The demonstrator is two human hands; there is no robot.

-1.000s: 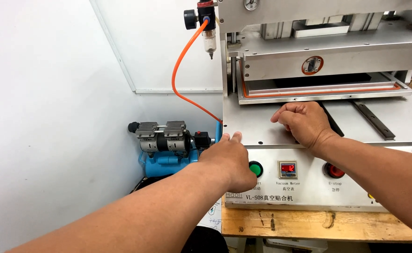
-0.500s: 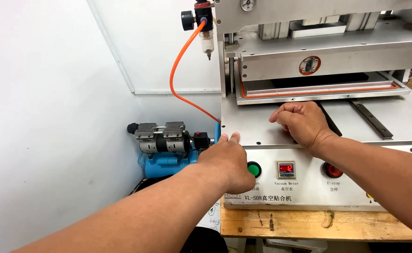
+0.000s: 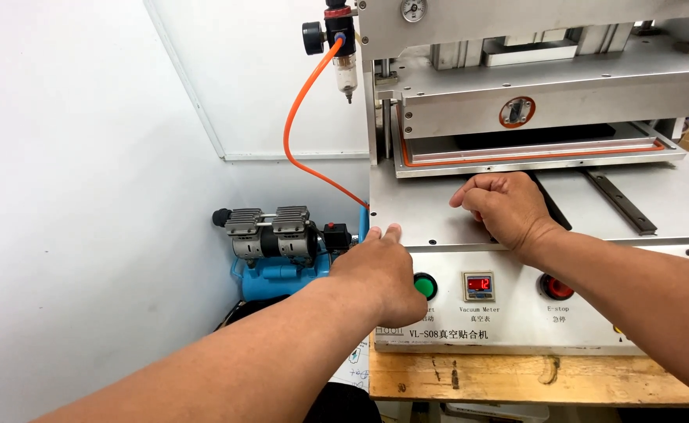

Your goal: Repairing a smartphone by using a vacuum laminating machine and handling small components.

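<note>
My worry here is the press head (image 3: 548,98): it hangs raised over the orange-gasketed tray (image 3: 532,153), and my right hand (image 3: 509,210) sits on the steel bed (image 3: 423,215) just in front of that gap. I judge that if the head came down while those knuckles were any further in, they could be pinched. My left hand (image 3: 383,274) lies over the front panel with its heel against the green button (image 3: 425,286), so a careless lean could press it. The red stop button (image 3: 556,287) is partly hidden behind my right wrist, which would slow a reach for it.

The right hand is loosely curled, fingers tucked under, knuckles resting on the plate; I cannot tell whether it holds anything. The left hand is half open, fingertips (image 3: 391,232) on the bed's front edge, gripping nothing. The blue compressor (image 3: 278,251) stands beside the machine, its orange hose (image 3: 297,133) looping upward.
</note>
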